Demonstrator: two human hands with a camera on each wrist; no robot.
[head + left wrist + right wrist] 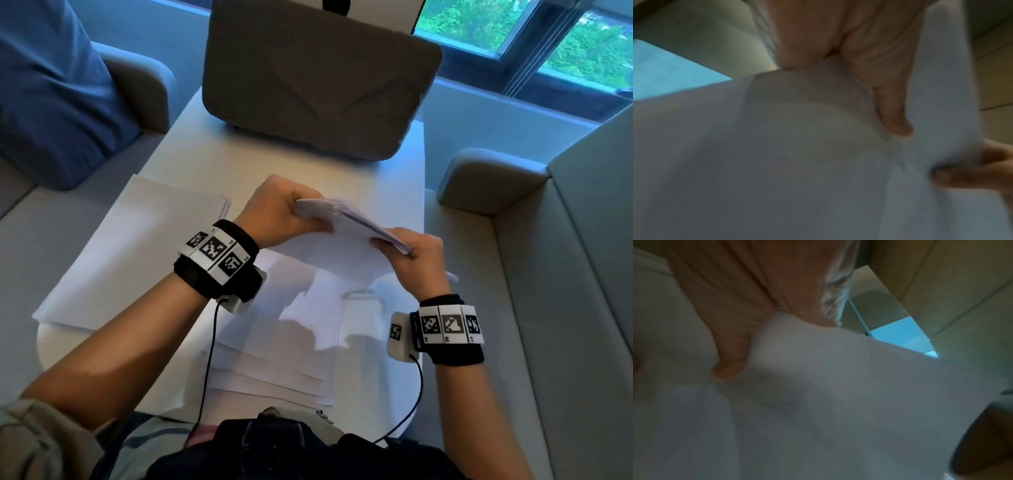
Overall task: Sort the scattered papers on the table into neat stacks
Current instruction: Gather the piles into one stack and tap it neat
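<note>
Both hands hold a bundle of white papers (346, 236) on edge above the table's middle. My left hand (284, 212) grips the bundle's far left end. My right hand (407, 250) pinches its near right end. In the left wrist view the bundle (818, 146) fills the frame under my thumb (894, 113); in the right wrist view the paper (838, 386) is blurred, my thumb (731, 363) pressed on it. A flat stack of white sheets (137, 253) lies at the left of the table. Several loose sheets (274, 359) lie fanned near the front edge.
The white table (239, 154) stands between grey sofa seats (513, 308). A grey cushion (318, 75) sits at the far end of the table, a blue cushion (51, 89) at the far left. Cables hang from both wrist cameras.
</note>
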